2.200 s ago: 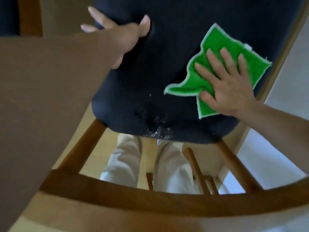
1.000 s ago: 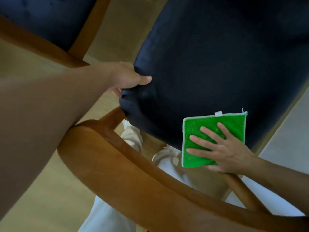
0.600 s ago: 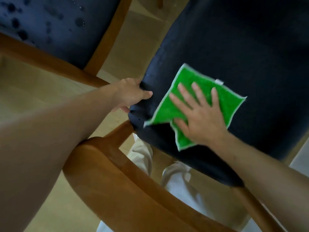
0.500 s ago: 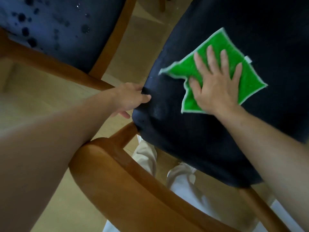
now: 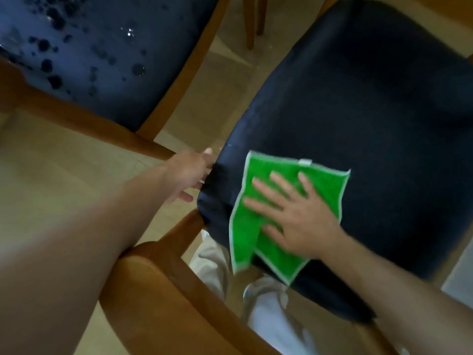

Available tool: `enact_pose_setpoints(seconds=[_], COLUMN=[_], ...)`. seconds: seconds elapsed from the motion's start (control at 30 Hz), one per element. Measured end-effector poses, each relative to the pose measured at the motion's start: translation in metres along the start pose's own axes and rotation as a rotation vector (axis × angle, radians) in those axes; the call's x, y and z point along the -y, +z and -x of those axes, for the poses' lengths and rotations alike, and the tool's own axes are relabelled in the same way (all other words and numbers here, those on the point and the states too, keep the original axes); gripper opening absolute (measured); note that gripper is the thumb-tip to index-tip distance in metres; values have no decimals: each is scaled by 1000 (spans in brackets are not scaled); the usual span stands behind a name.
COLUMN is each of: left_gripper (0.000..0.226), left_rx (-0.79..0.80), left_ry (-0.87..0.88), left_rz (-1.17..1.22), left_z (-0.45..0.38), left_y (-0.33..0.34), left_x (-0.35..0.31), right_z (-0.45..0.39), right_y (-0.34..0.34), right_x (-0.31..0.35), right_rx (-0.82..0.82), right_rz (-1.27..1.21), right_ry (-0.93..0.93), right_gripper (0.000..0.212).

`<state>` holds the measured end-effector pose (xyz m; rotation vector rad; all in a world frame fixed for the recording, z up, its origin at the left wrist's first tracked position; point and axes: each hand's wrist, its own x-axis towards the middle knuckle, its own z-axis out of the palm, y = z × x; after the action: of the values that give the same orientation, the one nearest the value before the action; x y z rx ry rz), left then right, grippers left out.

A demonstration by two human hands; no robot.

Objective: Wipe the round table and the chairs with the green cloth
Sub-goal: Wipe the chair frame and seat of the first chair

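The green cloth (image 5: pixel 258 237) with a white edge lies on the dark navy seat cushion (image 5: pixel 371 103) of a wooden chair, near the cushion's front left corner. My right hand (image 5: pixel 294 213) presses flat on the cloth, fingers spread and straight. My left hand (image 5: pixel 189 172) grips the cushion's left edge, fingers curled under it. The chair's curved wooden backrest (image 5: pixel 163 298) runs across the bottom of the view, under my left forearm. The round table is out of view.
A second chair (image 5: pixel 89 60) stands at the upper left, its navy seat spotted with dark wet drops. Chair legs (image 5: pixel 252 19) show at the top. Pale wooden floor (image 5: pixel 51 180) lies between the chairs. My light trousers (image 5: pixel 266 311) show below the seat.
My right hand has swept the cloth from the middle of the seat back down toward its front left corner. My left hand has kept its grip on the cushion's edge.
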<state>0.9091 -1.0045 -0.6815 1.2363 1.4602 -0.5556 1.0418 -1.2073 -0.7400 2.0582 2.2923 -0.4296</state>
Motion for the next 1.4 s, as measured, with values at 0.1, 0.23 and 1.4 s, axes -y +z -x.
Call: enact_pose_setpoints(seconds=[0.1, 0.23, 1.4], left_gripper=[64, 82, 41], left_rx=[-11, -18, 191], left_ry=[-32, -80, 74], left_rz=[-14, 27, -956], left_z=[-2, -3, 113], left_y=[-1, 0, -4], left_x=[-1, -3, -15], right_z=[-70, -134, -1], right_y=[-21, -37, -15], right_x=[-57, -82, -48], right_rx=[-77, -170, 169], right_rz=[-57, -183, -38], right_ry=[478, 873, 346], right_gripper=[60, 60, 63])
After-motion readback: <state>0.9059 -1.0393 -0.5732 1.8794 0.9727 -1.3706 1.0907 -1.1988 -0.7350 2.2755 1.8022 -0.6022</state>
